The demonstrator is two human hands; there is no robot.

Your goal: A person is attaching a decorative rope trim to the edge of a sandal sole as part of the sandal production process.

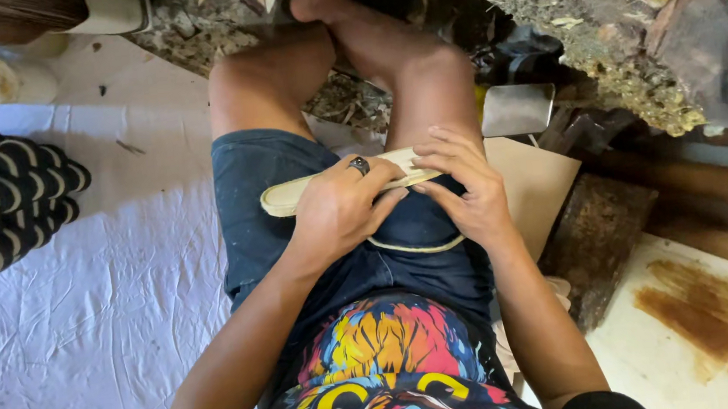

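Both hands grip our pale sole [293, 195] across the lap: left hand [342, 208] closed mid-length, right hand [465, 189] pinching its right end, toe leftward.

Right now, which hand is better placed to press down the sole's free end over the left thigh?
Probably the left hand: it grips the pale sole nearest that exposed end, while the right hand pinches the opposite end.

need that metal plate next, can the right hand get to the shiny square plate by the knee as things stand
Probably yes, once it lets go: the right hand now grips the pale sole, but the metal plate lies uncovered just beyond it, with nothing between.
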